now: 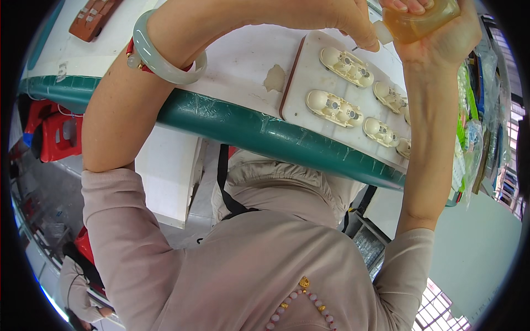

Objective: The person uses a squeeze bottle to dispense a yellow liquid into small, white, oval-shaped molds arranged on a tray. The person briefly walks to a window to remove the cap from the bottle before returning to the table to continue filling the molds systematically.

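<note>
My right hand [441,41] is wrapped round a clear bottle [415,23] of amber liquid, tilted at the top edge of the view. The bottle's whitish neck or cap [382,32] points left. Beside that end is my left hand [353,19], its fingers bent together; what they hold, if anything, is hidden. Below the hands lies a white board [301,77] with a brown edge. Several cream plastic shells [334,108] with small round fittings stand on it in rows. My right forearm covers some of them.
A padded green edge [232,124] runs along the white table [237,60]. At the far left lies a reddish-brown block [94,19]. Plastic bags [473,143] hang at the right. Red stools [61,132] and another person [74,287] are off to the left.
</note>
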Tool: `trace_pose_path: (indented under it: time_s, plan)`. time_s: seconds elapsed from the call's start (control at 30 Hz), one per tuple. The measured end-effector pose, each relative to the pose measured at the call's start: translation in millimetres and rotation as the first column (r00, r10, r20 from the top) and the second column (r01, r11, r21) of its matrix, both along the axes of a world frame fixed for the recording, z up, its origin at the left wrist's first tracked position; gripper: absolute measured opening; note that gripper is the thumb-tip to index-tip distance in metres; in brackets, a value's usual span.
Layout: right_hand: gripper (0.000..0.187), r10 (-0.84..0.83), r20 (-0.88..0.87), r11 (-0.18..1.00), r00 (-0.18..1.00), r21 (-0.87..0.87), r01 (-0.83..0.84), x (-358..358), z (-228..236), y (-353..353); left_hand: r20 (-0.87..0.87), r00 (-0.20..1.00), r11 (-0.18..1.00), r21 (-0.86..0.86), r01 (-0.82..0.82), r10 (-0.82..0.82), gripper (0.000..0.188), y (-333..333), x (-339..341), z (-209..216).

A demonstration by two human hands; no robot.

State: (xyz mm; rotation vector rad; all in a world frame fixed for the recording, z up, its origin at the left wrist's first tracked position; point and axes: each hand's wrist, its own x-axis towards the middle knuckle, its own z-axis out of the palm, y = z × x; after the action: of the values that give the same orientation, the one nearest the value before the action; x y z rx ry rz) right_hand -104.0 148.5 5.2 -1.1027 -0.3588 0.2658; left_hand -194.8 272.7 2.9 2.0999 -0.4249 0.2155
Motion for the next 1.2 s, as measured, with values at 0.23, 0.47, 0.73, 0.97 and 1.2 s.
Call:
trace_pose_path:
  time_s: [0.23,0.47,0.73,0.97,1.2]
  plan:
    - [0.040,0.041,-0.069,0.998,0.997,0.059,-0.037,-2,-2,1,-0.297,0.954,0.998,0.045,-0.034,0.046,0.069,-2,7,20]
    - [0.040,0.048,-0.093,0.997,0.995,0.057,-0.042,-1,-4,1,-0.332,0.942,0.998,0.028,-0.048,0.054,0.067,-2,7,21]
    - [0.040,0.098,-0.199,0.994,0.975,0.067,-0.086,0,-2,0,0.035,0.997,0.998,-0.002,0.064,-0.064,0.065,6,-2,-1]
    - [0.039,0.117,-0.199,0.988,0.973,0.123,-0.093,-1,-6,1,-0.085,0.996,0.998,-0.042,-0.039,0.036,0.066,4,-6,3]
    - [0.028,0.838,-0.126,0.544,0.531,0.271,-0.794,65,-25,-40,-0.480,0.872,0.991,-0.029,-0.130,0.100,0.051,5,2,27]
